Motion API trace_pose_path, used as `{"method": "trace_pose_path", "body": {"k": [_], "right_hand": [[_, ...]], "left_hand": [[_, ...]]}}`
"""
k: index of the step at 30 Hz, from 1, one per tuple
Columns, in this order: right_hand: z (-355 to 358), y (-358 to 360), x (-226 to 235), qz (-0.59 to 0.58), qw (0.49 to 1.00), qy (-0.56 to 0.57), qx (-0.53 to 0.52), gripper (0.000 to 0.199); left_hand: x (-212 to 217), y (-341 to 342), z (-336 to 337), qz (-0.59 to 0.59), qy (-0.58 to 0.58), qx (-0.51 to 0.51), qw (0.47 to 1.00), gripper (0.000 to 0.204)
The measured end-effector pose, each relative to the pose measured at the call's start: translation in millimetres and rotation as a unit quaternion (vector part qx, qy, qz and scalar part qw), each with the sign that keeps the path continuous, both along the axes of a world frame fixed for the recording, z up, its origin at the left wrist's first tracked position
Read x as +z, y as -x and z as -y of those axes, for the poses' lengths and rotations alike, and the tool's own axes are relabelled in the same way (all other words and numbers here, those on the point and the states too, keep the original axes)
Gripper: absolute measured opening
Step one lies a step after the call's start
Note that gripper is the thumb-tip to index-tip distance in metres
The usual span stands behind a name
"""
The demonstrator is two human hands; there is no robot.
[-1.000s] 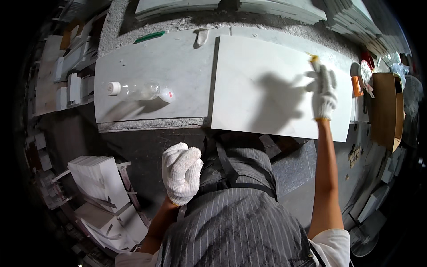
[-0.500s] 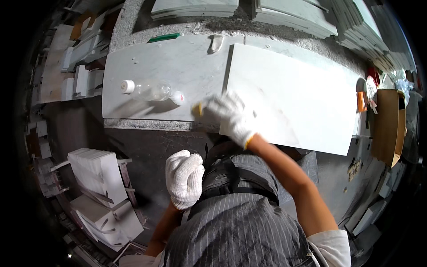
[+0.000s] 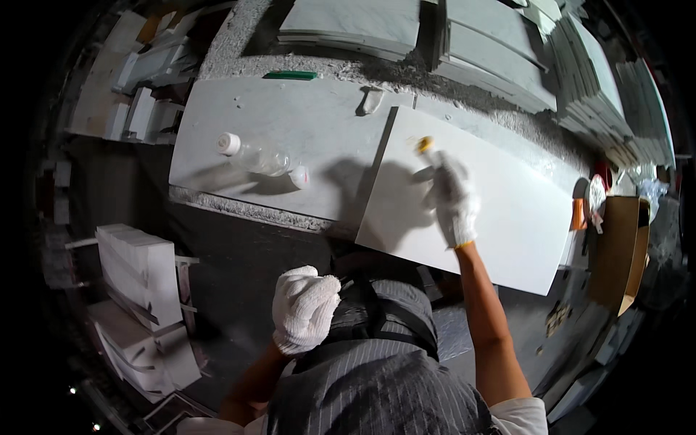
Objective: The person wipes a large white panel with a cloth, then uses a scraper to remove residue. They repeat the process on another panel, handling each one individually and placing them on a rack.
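Note:
A smooth white slab (image 3: pixel 500 210) lies tilted on a pale marble-patterned worktop (image 3: pixel 210 109). Above the slab is my right hand (image 3: pixel 453 199), in a white knit glove, its fingers closed around a small yellow-tipped thing (image 3: pixel 424 145). Motion smears that tip, so its kind is unclear. My left hand (image 3: pixel 306 308), gloved alike, is curled closed near my waist, off the worktop; whatever its fingers hold is hidden. A clear plastic bottle with a white cap (image 3: pixel 262 157) lies on its side left of the slab, with a small white rounded thing (image 3: pixel 299 177) at its base.
Behind lie a green strip-shaped thing (image 3: pixel 290 75) and a small whitish piece (image 3: pixel 372 101). Stacked slabs (image 3: pixel 348 29) stand along the back, and more (image 3: pixel 598 87) at the right. An open cardboard box (image 3: pixel 616 250) is at right. White stacked blocks (image 3: pixel 141 275) stand lower left.
My right hand has swung right and away from me, from the slab's left edge to over its middle, carrying the yellow-tipped thing. My left hand stays closed near my waist. The view has shifted.

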State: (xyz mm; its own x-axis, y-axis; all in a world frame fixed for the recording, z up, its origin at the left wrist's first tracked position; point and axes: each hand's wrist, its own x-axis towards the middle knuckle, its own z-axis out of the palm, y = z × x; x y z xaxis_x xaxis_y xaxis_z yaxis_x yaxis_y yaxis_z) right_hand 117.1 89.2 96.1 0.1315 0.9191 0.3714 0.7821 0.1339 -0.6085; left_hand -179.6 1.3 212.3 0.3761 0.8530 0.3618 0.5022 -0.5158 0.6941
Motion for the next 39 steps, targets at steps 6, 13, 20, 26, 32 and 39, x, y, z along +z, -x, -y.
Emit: {"method": "trace_pose_path", "body": {"k": [6, 13, 20, 26, 32, 39], "right_hand": [[-56.4, -47.7, -37.5, 0.078, 0.969, 0.087, -0.219, 0.040], [-80.3, 34.1, -50.0, 0.136, 0.981, 0.128, 0.046, 0.061], [118.5, 85.2, -7.7, -0.041, 0.898, 0.190, 0.394, 0.047], [38.7, 80.6, 46.7, -0.432, 0.866, 0.229, 0.108, 0.055], [-38.8, 81.6, 47.0, -0.239, 0.955, 0.160, 0.067, 0.100], [118.2, -34.7, 11.1, 0.099, 0.990, 0.099, -0.029, 0.055]], "left_hand": [[-2.4, -1.8, 2.4, 0.029, -0.008, 0.031, 0.999, 0.029], [1.6, -4.8, 4.9, -0.006, 0.022, 0.013, 1.000, 0.026], [-18.8, 8.7, 22.9, -0.002, 0.016, 0.085, 0.996, 0.026], [-9.5, -8.0, 10.8, 0.003, 0.063, 0.037, 0.997, 0.024], [-12.2, -15.3, 10.5, -0.025, 0.024, 0.012, 0.999, 0.026], [-69.4, 0.6, 31.6, -0.117, 0.092, 0.059, 0.987, 0.045]]}}
